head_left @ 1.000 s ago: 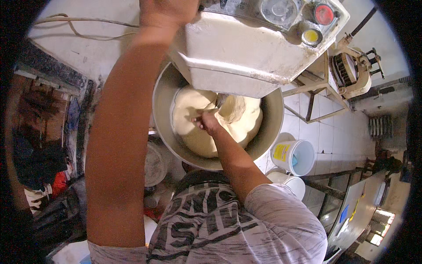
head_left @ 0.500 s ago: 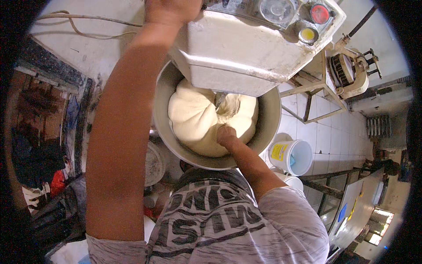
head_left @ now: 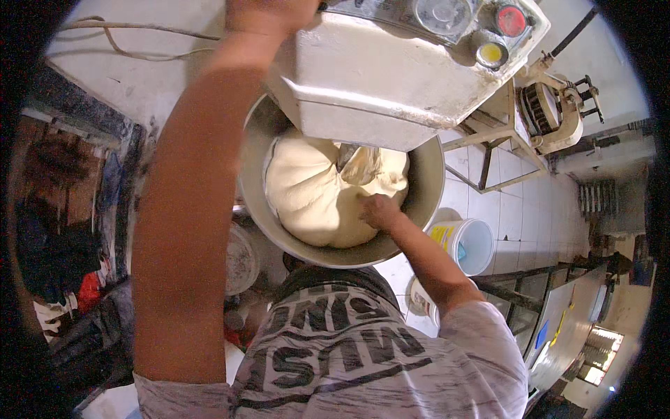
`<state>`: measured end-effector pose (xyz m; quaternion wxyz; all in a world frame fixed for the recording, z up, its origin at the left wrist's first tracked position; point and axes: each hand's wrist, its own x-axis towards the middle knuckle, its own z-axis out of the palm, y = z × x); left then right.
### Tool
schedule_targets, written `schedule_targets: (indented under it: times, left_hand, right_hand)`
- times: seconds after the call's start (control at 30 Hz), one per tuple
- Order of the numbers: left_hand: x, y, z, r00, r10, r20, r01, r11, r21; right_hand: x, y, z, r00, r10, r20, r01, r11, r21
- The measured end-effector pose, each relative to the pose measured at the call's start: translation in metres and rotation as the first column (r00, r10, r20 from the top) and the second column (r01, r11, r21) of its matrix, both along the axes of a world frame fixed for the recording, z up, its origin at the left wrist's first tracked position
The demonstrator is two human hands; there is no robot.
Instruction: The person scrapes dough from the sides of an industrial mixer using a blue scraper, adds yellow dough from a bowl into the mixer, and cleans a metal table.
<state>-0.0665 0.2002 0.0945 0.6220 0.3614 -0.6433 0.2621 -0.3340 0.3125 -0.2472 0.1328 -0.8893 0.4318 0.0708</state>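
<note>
A large mass of pale, smooth dough [head_left: 307, 185] with folds running toward its middle sits in the round steel mixing bowl [head_left: 431, 209] of a mixer. The metal mixing tool [head_left: 361, 166] is sunk into it under the white mixer head [head_left: 377, 73]. My right hand [head_left: 379, 211] is at the dough's top, right of its middle, its fingers bent and bunched against the surface; whether a bit of dough is pinched in them is hidden. Stretched up past the bowl's left side, my left hand [head_left: 271, 14] lies against the mixer head's upper left, with its fingers out of view.
Red [head_left: 511, 21] and yellow [head_left: 491, 54] buttons and a round dial [head_left: 443, 15] sit atop the mixer. A white bucket [head_left: 477, 248] stands right of the bowl. Farther right are a framed stand [head_left: 488, 146] with a machine on it and a long table [head_left: 565, 335].
My right hand has shifted right and slightly up across the dough. The dough's folds and the mixing tool look slightly turned. My left hand stays at the mixer head.
</note>
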Motion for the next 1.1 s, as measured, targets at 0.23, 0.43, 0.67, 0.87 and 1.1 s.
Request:
schedule_targets:
  times: [0.23, 0.43, 0.67, 0.87, 1.1]
  left_hand:
    - [0.003, 0.005, 0.002, 0.999, -0.043, -0.011, 0.044, 0.998, 0.048]
    - [0.004, -0.001, 0.001, 0.999, -0.026, 0.045, 0.026, 1.000, -0.017]
    - [0.007, 0.003, 0.000, 0.999, -0.041, -0.018, 0.042, 0.999, 0.029]
    - [0.008, 0.006, 0.002, 1.000, -0.022, -0.008, 0.022, 0.999, 0.042]
    - [0.001, 0.002, 0.005, 0.998, -0.063, -0.001, 0.063, 0.998, 0.004]
  right_hand:
    - [0.025, -0.039, -0.020, 0.981, -0.134, -0.137, 0.143, 0.988, 0.058]
    - [-0.030, -0.018, 0.027, 0.984, -0.174, -0.041, 0.173, 0.984, -0.032]
    - [0.053, -0.008, -0.016, 0.983, 0.087, -0.162, -0.045, 0.969, 0.244]
    - [0.084, 0.004, -0.040, 0.995, -0.039, -0.094, 0.054, 0.985, 0.166]
    - [-0.001, 0.006, -0.034, 1.000, 0.021, -0.023, -0.017, 0.991, 0.129]
